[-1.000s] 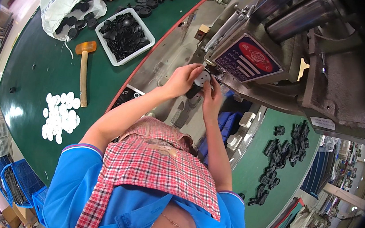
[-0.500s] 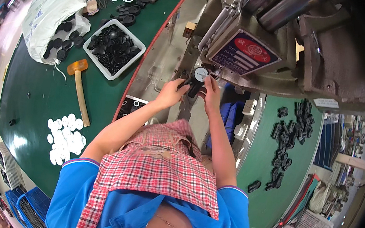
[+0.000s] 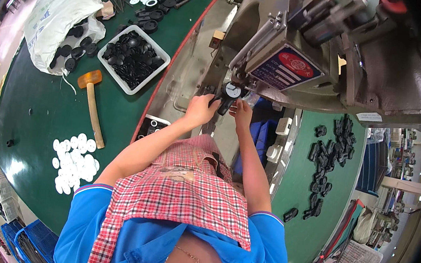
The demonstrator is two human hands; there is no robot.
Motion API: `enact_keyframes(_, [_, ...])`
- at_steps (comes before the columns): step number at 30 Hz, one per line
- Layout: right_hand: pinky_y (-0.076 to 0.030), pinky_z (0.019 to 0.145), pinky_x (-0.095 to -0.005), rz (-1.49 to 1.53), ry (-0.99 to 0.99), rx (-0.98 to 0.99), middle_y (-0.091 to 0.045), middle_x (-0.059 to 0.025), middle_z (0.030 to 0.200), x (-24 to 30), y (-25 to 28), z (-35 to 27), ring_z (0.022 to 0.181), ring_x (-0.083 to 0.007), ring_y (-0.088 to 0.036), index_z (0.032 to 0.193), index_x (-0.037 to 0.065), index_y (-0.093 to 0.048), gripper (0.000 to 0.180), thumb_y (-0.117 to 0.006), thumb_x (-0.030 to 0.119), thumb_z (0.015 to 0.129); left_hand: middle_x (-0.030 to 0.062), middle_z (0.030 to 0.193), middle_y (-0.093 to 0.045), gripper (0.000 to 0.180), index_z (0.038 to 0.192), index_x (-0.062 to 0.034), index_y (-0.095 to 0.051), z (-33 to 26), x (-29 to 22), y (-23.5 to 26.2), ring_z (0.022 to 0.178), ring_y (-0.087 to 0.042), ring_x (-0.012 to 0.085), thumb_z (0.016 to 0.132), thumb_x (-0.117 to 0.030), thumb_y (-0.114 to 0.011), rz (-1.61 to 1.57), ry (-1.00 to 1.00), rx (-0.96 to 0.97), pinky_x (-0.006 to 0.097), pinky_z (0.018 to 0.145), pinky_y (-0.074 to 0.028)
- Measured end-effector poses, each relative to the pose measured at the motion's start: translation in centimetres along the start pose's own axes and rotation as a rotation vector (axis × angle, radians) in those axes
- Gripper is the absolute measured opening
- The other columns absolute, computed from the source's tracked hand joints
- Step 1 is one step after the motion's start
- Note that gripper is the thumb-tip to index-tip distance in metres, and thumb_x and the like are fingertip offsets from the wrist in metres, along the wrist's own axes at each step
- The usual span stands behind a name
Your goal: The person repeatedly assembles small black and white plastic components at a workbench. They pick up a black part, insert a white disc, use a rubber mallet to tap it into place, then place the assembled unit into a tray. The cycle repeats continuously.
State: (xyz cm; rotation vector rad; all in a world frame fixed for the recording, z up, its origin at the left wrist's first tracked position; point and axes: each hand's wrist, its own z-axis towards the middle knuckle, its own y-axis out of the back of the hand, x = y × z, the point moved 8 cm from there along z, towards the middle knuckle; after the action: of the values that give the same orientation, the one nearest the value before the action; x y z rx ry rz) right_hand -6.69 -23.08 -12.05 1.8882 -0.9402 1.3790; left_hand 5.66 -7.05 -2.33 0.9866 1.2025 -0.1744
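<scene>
A black plastic part with a round head and a short handle sits under the press's head, a white disc on its round end. My left hand is closed on the left of its handle, finger and thumb pinching. On the other side, my right hand has its fingers curled in against the handle; their exact contact is hard to make out. Just above the disc is the tool end of the grey-brown press, which bears a blue and red plate.
On the green table at left are a white tub of black caps, a white bag, a mallet and a pile of white discs. Several black parts lie on the right-hand green table.
The black part with its disc has shifted slightly down and farther under the press's tool. My right hand has slid from the disc's edge down beside the handle.
</scene>
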Motion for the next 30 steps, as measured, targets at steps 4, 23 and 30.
enact_keyframes(4, [-0.047, 0.060, -0.0306, -0.258, 0.224, -0.099, -0.064, -0.0081, 0.076, -0.8, 0.8, 2.9, 0.063, -0.0159, -0.059, 0.099, 0.000, -0.066, 0.026, -0.056, 0.024, 0.096, 0.0250, 0.078, -0.064, 0.031, 0.100, -0.0019, -0.068, 0.0, -0.3, 0.2, 0.078, -0.063, 0.0434, 0.089, -0.030, -0.061, -0.023, 0.022, 0.005, 0.048, 0.069, -0.048])
enact_keyframes(23, [-0.050, 0.083, -0.0495, -1.377, 0.502, 0.067, -0.066, -0.0234, 0.098, -1.6, -2.5, 13.4, 0.095, -0.0438, -0.061, 0.105, 0.004, -0.065, 0.030, -0.060, 0.016, 0.078, 0.0146, 0.077, -0.068, 0.035, 0.121, -0.0008, -0.060, -19.4, 16.3, 20.4, 0.065, -0.067, 0.0231, 0.096, -0.025, -0.053, -0.101, 0.531, -0.356, 0.037, 0.063, -0.053])
enact_keyframes(30, [-0.051, 0.080, -0.0542, -1.502, 0.394, 0.229, -0.066, -0.0241, 0.108, -3.8, 0.7, 17.0, 0.099, -0.0441, -0.063, 0.124, 0.014, -0.055, 0.039, -0.054, 0.035, 0.092, 0.0110, 0.100, -0.061, 0.031, 0.110, -0.0083, -0.063, -15.1, 8.8, 25.0, 0.093, -0.063, 0.0310, 0.089, -0.031, -0.064, 0.700, 0.334, -0.547, 0.042, 0.074, -0.053])
